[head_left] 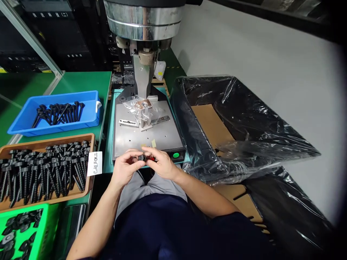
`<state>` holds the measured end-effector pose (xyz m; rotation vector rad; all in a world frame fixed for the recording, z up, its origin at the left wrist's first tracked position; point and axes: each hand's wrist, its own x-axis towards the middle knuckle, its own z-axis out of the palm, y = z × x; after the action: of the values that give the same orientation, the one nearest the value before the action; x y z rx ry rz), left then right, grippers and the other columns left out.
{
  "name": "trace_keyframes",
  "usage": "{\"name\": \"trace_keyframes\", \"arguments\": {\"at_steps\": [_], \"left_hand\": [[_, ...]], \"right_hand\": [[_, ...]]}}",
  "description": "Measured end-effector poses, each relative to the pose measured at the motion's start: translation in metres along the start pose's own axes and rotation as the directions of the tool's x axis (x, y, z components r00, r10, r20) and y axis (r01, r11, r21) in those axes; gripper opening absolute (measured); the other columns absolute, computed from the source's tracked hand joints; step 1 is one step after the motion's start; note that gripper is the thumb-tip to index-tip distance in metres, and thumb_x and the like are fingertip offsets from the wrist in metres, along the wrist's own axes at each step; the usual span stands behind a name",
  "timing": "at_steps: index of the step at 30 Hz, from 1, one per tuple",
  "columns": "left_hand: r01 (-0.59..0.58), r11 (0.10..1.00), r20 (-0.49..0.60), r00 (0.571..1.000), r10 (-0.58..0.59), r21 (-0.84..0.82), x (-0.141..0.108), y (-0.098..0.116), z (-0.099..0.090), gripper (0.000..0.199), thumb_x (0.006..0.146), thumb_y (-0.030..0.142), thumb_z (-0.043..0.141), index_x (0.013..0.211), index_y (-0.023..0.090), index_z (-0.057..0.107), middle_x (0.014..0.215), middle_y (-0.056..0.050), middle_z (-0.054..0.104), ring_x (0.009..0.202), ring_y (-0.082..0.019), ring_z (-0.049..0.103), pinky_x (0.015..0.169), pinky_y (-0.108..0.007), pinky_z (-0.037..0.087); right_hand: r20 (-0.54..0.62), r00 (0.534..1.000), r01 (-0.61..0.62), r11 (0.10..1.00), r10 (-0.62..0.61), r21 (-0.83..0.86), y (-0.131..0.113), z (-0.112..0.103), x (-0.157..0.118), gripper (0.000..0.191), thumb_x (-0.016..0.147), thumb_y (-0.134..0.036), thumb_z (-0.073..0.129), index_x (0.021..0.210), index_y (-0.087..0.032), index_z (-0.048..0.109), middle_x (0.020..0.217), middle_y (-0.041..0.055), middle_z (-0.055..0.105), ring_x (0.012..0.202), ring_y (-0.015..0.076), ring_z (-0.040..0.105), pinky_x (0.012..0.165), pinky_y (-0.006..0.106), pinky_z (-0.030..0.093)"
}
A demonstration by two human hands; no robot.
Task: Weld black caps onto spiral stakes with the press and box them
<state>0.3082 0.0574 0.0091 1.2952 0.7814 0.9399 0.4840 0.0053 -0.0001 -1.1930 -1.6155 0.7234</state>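
Both of my hands meet at the front edge of a press's metal base plate (130, 140). Between their fingertips sits a small black plastic part (141, 157) with a round end towards me; fingers cover most of it. My left hand (125, 167) pinches it from the left, thumb below and fingers above. From the other side, my right hand (163, 165) closes on it with thumb and fingers. Beyond them stands a metal fixture (145, 112) wrapped partly in clear film, directly under the press's steel horn (142, 74).
At left are a blue bin (92, 117) and a brown bin (90, 142) of black ribbed stems, and a green bin (46, 224) of black parts. A green button (176, 155) is right of my hands. Farther right stands a box lined with black plastic (252, 108).
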Motion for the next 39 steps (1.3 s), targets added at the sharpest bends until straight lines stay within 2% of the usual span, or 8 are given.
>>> {"name": "trace_keyframes", "arguments": {"at_steps": [10, 13, 19, 23, 26, 28, 32, 39], "left_hand": [[0.005, 0.999, -0.058, 0.998, -0.007, -0.040, -0.002, -0.007, 0.001, 0.029, 0.060, 0.026, 0.087, 0.086, 0.019, 0.076, 0.091, -0.005, 0.066, 0.077, -0.015, 0.058, 0.065, -0.028, 0.047], [0.035, 0.998, -0.024, 0.999, -0.036, -0.050, -0.002, -0.007, 0.000, 0.029, 0.058, 0.026, 0.088, 0.084, 0.020, 0.076, 0.090, -0.005, 0.066, 0.073, -0.014, 0.057, 0.064, -0.027, 0.047], [0.097, 0.993, 0.041, 0.995, -0.094, -0.066, 0.000, -0.001, 0.001, 0.030, 0.055, 0.027, 0.090, 0.079, 0.019, 0.074, 0.090, -0.005, 0.066, 0.074, -0.015, 0.059, 0.067, -0.030, 0.049], [0.074, 0.997, 0.032, 0.997, -0.074, 0.001, 0.003, -0.003, 0.007, 0.029, 0.061, 0.028, 0.087, 0.085, 0.019, 0.074, 0.095, -0.007, 0.067, 0.081, -0.018, 0.061, 0.070, -0.031, 0.050], [0.054, 0.998, -0.036, 0.998, -0.053, 0.036, 0.008, -0.005, 0.011, 0.044, 0.063, 0.031, 0.086, 0.103, 0.019, 0.072, 0.103, -0.009, 0.068, 0.091, -0.021, 0.063, 0.079, -0.034, 0.052], [0.007, 0.999, -0.119, 0.993, -0.001, 0.047, 0.015, -0.006, 0.011, 0.053, 0.064, 0.033, 0.085, 0.113, 0.020, 0.068, 0.109, -0.010, 0.068, 0.096, -0.022, 0.064, 0.082, -0.035, 0.052], [-0.063, 0.993, -0.259, 0.962, 0.089, 0.104, 0.042, -0.004, 0.010, 0.043, 0.073, 0.037, 0.079, 0.110, 0.020, 0.067, 0.117, -0.011, 0.066, 0.105, -0.021, 0.062, 0.087, -0.034, 0.051], [-0.034, 0.988, -0.225, 0.974, -0.001, -0.152, 0.103, 0.011, 0.012, 0.056, 0.077, 0.046, 0.074, 0.126, 0.026, 0.057, 0.134, -0.013, 0.058, 0.113, -0.022, 0.061, 0.087, -0.032, 0.051]], "right_hand": [[-0.197, 0.980, -0.002, 0.996, -0.015, -0.085, 0.001, 0.015, -0.004, 0.029, 0.080, -0.009, 0.059, 0.102, -0.024, 0.070, 0.088, 0.0024, 0.071, 0.081, 0.0169, 0.066, 0.079, 0.030, 0.055], [-0.174, 0.984, 0.022, 0.999, -0.028, -0.033, -0.002, 0.012, -0.004, 0.022, 0.080, -0.012, 0.061, 0.096, -0.023, 0.070, 0.085, 0.0018, 0.071, 0.077, 0.0158, 0.065, 0.075, 0.029, 0.055], [-0.123, 0.990, -0.061, 0.992, 0.074, 0.106, -0.004, 0.005, -0.002, 0.009, 0.078, -0.019, 0.066, 0.086, -0.021, 0.069, 0.077, -0.0001, 0.069, 0.068, 0.0137, 0.063, 0.066, 0.025, 0.053], [-0.136, 0.987, -0.065, 0.990, 0.082, 0.124, 0.000, 0.005, -0.001, 0.026, 0.078, -0.017, 0.065, 0.103, -0.023, 0.070, 0.083, 0.0005, 0.071, 0.073, 0.0143, 0.065, 0.070, 0.026, 0.054], [-0.117, 0.989, -0.080, 0.989, 0.095, 0.126, 0.008, 0.003, 0.002, 0.041, 0.081, -0.017, 0.064, 0.121, -0.024, 0.066, 0.098, 0.0031, 0.072, 0.085, 0.0158, 0.066, 0.081, 0.030, 0.053], [-0.145, 0.978, -0.128, 0.983, 0.147, 0.133, 0.017, 0.001, 0.005, 0.040, 0.083, -0.019, 0.063, 0.122, -0.024, 0.067, 0.101, 0.0041, 0.071, 0.086, 0.0165, 0.065, 0.083, 0.031, 0.052], [-0.236, 0.920, -0.229, 0.917, 0.314, 0.328, 0.038, -0.004, 0.021, 0.034, 0.081, -0.027, 0.065, 0.114, -0.019, 0.068, 0.086, 0.0032, 0.068, 0.077, 0.0153, 0.062, 0.072, 0.028, 0.052], [-0.226, 0.881, -0.236, 0.800, 0.416, 0.552, 0.059, -0.007, 0.075, 0.041, 0.072, -0.032, 0.069, 0.110, -0.019, 0.062, 0.075, -0.0006, 0.061, 0.064, 0.0125, 0.054, 0.053, 0.022, 0.043]]}}
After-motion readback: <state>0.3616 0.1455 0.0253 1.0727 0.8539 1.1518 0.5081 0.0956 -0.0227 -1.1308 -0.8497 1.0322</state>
